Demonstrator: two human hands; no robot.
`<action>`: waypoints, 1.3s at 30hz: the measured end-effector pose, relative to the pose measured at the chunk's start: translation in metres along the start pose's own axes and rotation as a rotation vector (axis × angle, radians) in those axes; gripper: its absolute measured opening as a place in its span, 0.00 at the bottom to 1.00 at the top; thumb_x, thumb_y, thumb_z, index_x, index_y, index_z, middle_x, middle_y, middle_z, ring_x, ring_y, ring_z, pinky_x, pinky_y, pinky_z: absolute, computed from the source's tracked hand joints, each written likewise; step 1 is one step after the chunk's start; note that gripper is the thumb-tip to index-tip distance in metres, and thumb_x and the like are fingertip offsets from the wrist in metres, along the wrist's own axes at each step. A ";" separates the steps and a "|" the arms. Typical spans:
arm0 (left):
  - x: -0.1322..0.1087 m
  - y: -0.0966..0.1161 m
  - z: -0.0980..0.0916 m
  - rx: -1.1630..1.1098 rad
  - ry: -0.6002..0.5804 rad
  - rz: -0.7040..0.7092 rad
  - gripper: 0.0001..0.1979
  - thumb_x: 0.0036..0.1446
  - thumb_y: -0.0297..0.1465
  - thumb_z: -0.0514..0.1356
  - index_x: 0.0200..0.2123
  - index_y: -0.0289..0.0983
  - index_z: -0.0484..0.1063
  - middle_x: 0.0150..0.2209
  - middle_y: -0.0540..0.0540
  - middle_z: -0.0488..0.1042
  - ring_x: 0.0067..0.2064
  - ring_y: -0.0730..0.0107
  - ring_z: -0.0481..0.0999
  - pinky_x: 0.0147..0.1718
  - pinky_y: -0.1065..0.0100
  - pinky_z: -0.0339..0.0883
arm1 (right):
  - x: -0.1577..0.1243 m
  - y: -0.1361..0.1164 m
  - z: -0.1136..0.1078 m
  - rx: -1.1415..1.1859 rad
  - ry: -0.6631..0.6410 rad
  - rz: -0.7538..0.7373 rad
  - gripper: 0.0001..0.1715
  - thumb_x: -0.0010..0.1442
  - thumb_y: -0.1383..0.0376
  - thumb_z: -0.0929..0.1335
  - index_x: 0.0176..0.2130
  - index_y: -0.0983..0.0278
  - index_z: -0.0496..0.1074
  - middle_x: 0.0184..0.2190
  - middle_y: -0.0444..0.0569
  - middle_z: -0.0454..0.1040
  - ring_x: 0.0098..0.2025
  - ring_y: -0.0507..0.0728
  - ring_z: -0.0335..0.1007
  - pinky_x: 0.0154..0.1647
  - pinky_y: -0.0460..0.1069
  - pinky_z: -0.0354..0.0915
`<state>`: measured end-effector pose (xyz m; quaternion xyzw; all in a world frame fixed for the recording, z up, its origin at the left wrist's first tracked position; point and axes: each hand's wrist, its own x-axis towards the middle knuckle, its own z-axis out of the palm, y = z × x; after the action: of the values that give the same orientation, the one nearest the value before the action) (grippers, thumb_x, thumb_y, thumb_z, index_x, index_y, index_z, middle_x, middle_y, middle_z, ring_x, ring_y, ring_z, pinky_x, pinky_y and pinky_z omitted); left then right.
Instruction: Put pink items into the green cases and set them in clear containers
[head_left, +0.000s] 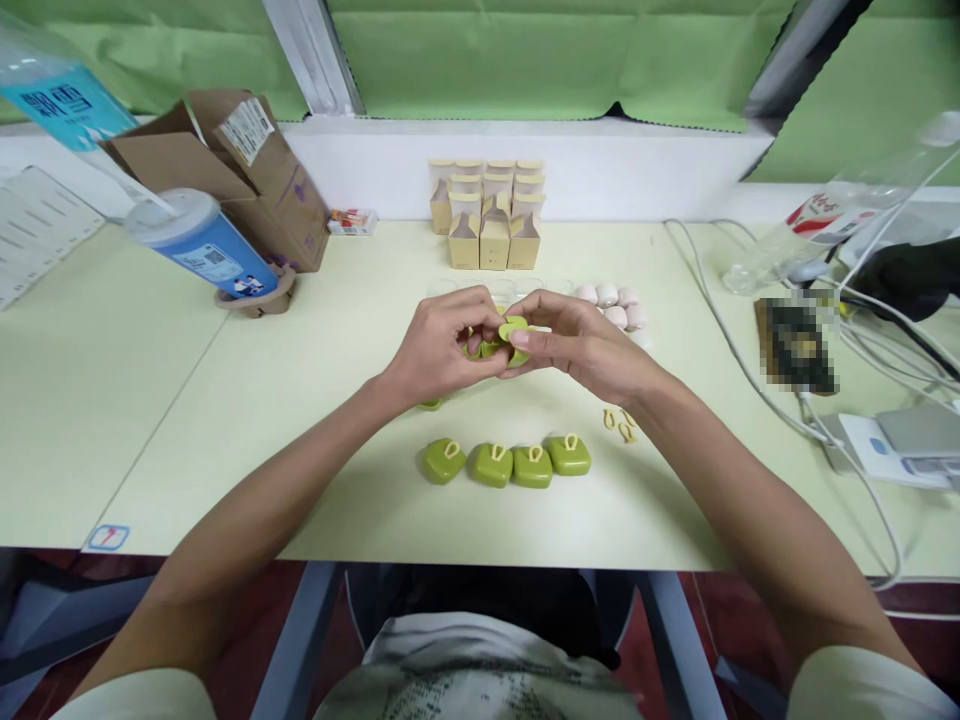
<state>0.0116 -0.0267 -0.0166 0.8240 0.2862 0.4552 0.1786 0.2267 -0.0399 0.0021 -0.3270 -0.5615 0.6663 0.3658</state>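
Over the middle of the table, my left hand [455,340] and my right hand [581,345] meet around a small green plastic case [513,328]. My right thumb presses on its face, while the left fingers pinch its near side; my fingers cover much of it. Closer to the front edge, several glossy green cases [493,465] sit in a row, each with a pale yellow loop on top. A few loose yellow loops [625,432] lie under my right forearm. Another green piece [430,405] shows partly below my left hand.
Behind my hands stand several small open cardboard boxes [495,235] and clear containers, partly hidden. White-pink rounded pieces [615,316] lie to their right. A brown carton [262,190] and a blue cup [217,255] are at left; cables [735,345] and a clear bottle [817,225] at right.
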 end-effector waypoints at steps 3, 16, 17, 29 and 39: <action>-0.001 0.001 0.004 -0.018 0.006 -0.010 0.08 0.53 0.28 0.70 0.28 0.38 0.74 0.28 0.52 0.72 0.27 0.77 0.65 0.27 0.71 0.64 | 0.000 -0.001 0.000 0.002 -0.017 0.027 0.26 0.55 0.51 0.84 0.43 0.61 0.77 0.41 0.47 0.81 0.43 0.57 0.81 0.52 0.60 0.82; -0.007 -0.001 -0.005 -0.026 -0.217 0.019 0.04 0.63 0.29 0.67 0.34 0.37 0.78 0.36 0.47 0.82 0.33 0.73 0.77 0.32 0.70 0.70 | -0.008 -0.022 -0.060 -0.498 0.229 0.026 0.26 0.58 0.51 0.81 0.51 0.61 0.81 0.38 0.50 0.82 0.41 0.61 0.81 0.42 0.57 0.77; -0.011 -0.001 0.004 -0.003 -0.294 0.037 0.04 0.65 0.28 0.65 0.35 0.37 0.78 0.36 0.47 0.82 0.33 0.74 0.77 0.33 0.70 0.69 | -0.009 -0.023 -0.064 -0.631 0.242 0.045 0.24 0.58 0.51 0.81 0.48 0.61 0.82 0.37 0.51 0.82 0.40 0.61 0.80 0.40 0.56 0.75; 0.018 0.005 -0.053 0.906 -0.671 -0.623 0.10 0.66 0.37 0.62 0.41 0.39 0.82 0.42 0.41 0.84 0.44 0.53 0.82 0.40 0.63 0.68 | 0.002 0.009 -0.039 -1.695 0.143 0.293 0.08 0.65 0.62 0.77 0.36 0.64 0.83 0.41 0.57 0.82 0.41 0.63 0.76 0.35 0.52 0.57; 0.003 -0.032 -0.060 0.726 -0.812 -0.665 0.09 0.54 0.38 0.71 0.29 0.41 0.77 0.28 0.46 0.79 0.27 0.63 0.76 0.29 0.65 0.61 | 0.004 0.024 -0.050 -1.608 0.119 0.192 0.01 0.63 0.71 0.75 0.37 0.66 0.80 0.41 0.56 0.79 0.37 0.58 0.73 0.33 0.51 0.59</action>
<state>-0.0481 0.0018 -0.0018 0.8061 0.5722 -0.0992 0.1139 0.2640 -0.0131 -0.0290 -0.5713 -0.8178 0.0692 -0.0104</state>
